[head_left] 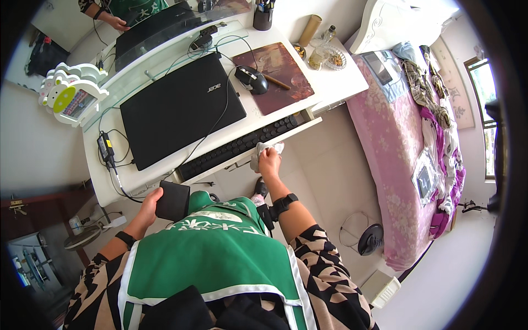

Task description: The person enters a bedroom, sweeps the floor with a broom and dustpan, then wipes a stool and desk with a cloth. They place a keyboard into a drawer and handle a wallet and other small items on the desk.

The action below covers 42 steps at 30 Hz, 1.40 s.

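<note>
My left hand (146, 210) grips a flat, black, square-cornered object (175, 201) by its left side, in front of the green apron; its exact kind cannot be made out. Bunched in my right hand (269, 163) is a pale grey cloth (255, 160), at the front edge of the pulled-out drawer (220, 163). Inside that drawer lies a black keyboard (236, 144). Behind it on the white desk rests a closed black laptop (179, 107), with a black mouse (251, 80) and a brown stick (276, 82) on a dark red mat (291, 94).
Cables and a power adapter (105, 146) lie at the desk's left. A cartoon-shaped white stand (82, 93) is at its far left, a pen holder (263, 20) at the back. A glass ashtray (336, 58) sits right of the mat. Beyond stands a pink bed (379, 154).
</note>
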Tool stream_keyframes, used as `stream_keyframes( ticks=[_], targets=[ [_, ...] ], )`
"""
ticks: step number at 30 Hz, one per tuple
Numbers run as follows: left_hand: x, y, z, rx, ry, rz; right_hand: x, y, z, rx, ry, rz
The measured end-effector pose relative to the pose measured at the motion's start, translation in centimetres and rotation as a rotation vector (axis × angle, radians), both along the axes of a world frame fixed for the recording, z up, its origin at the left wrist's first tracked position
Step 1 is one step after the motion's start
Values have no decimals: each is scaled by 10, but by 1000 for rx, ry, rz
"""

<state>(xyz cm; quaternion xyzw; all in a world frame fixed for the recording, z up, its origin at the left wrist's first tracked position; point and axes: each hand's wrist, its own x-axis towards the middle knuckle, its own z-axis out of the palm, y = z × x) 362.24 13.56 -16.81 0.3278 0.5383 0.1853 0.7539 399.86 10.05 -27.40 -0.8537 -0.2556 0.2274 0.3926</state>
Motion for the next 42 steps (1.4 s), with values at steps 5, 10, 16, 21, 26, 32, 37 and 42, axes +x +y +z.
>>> stream_keyframes(
  ticks=[5,10,16,21,26,32,37,42],
  targets=[
    [6,-3,0,30,-13,71,91,5,21,39,-156,-229],
    [3,-6,-5,20,17,116,152,25,28,27,-152,-369],
    [0,-7,-9,16,33,102,157,30,11,199,-174,-281],
    [2,-6,-7,25,40,84,175,36,17,227,-97,-394],
    [7,-7,-6,48,71,122,185,38,13,59,-168,-411],
    [8,-8,-6,34,70,152,168,33,-6,379,-93,-322],
    [7,-6,-5,39,76,102,195,34,4,61,-156,-293],
    [4,-7,-7,56,40,97,196,38,-1,173,-101,-420]
  ],
)
